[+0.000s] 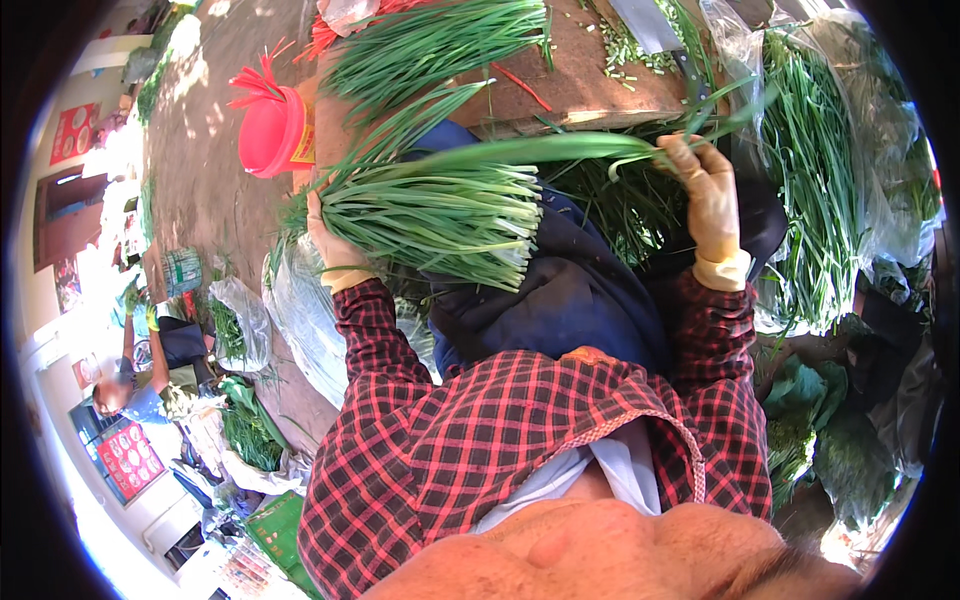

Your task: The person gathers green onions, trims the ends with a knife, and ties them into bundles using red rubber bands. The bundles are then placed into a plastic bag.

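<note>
My left hand [336, 238], in a pale rubber glove, grips a thick bunch of garlic chives [442, 217] by its leafy side; the pale cut ends point right. My right hand [703, 180], gloved too, pinches a few long green leaves [570, 146] that stretch left above the bunch. My dark blue trousers are below the bunch. Beyond it, another pile of chives [450, 45] lies on a wooden board [585, 97], with a red strip [523, 86] and chopped pale stem bits [628, 56] near a broad metal blade [649, 26].
A red bucket [262, 142] with red strips stands at the board's left. Chives in clear plastic [810, 180] lie at the right. Plastic sheeting [304, 315] is by my left forearm. A green crate [281, 540] and another person [135, 390] are at the lower left.
</note>
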`<control>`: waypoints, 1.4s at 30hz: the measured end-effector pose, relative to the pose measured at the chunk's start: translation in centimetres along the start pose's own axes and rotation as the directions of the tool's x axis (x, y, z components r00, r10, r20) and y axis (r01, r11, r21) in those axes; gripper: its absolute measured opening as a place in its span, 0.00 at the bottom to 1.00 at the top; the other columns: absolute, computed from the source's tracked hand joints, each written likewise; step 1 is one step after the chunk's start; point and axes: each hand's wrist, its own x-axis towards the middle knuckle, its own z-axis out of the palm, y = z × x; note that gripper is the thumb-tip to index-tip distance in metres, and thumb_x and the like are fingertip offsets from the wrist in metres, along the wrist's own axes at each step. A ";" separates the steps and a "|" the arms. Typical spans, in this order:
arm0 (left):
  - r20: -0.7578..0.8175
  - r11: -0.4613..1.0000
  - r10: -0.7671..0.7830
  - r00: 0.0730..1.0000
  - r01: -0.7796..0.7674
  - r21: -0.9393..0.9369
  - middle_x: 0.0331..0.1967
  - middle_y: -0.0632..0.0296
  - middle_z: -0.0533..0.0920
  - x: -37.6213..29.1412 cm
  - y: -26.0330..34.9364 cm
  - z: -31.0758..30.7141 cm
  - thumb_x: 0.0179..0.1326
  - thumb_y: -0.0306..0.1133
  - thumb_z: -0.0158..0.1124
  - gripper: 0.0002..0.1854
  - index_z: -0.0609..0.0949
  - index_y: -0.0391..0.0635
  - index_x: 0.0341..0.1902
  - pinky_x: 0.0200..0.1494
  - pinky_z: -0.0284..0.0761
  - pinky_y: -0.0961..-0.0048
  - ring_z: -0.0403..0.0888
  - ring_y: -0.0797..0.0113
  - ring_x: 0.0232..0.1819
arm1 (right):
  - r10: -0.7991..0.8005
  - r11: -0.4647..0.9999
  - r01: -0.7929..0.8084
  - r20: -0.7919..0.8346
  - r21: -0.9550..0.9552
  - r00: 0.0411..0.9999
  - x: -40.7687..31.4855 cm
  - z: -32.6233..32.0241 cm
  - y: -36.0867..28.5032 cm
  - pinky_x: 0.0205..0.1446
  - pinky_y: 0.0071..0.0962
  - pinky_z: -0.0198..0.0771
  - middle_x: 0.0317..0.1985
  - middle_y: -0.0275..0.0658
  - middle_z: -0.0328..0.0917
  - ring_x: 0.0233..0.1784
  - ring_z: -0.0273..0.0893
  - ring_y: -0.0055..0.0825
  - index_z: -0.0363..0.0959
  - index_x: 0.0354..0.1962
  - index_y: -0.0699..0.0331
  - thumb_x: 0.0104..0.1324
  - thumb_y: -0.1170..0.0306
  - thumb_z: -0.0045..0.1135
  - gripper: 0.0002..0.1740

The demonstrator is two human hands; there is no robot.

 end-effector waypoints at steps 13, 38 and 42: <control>0.035 0.994 0.101 0.994 -0.099 -0.049 0.55 0.54 0.82 0.7 -2.8 -2.1 0.79 0.48 0.44 0.25 0.77 0.42 0.63 0.58 0.80 0.59 0.83 0.58 0.52 | -0.010 0.946 0.191 0.567 -0.260 0.823 -1.5 12.9 0.0 0.66 0.37 0.69 0.55 0.49 0.81 0.60 0.78 0.45 0.81 0.51 0.62 0.65 0.59 0.67 0.21; 0.017 0.959 0.159 0.987 -0.159 0.235 0.44 0.58 0.83 -0.1 4.2 2.3 0.78 0.43 0.48 0.19 0.79 0.39 0.49 0.54 0.78 0.68 0.82 0.65 0.46 | -0.034 0.092 0.222 0.219 -0.971 0.975 1.0 5.0 7.3 0.53 0.41 0.79 0.44 0.44 0.83 0.50 0.82 0.43 0.80 0.45 0.62 0.54 0.59 0.71 0.23; 0.022 0.992 0.124 0.992 -0.125 0.024 0.43 0.62 0.83 -0.6 6.0 3.4 0.77 0.40 0.52 0.14 0.80 0.41 0.47 0.54 0.76 0.74 0.81 0.70 0.46 | -0.191 0.403 0.274 0.213 -0.873 0.958 1.8 4.5 6.9 0.50 0.39 0.79 0.35 0.40 0.84 0.46 0.83 0.40 0.84 0.33 0.57 0.55 0.65 0.67 0.08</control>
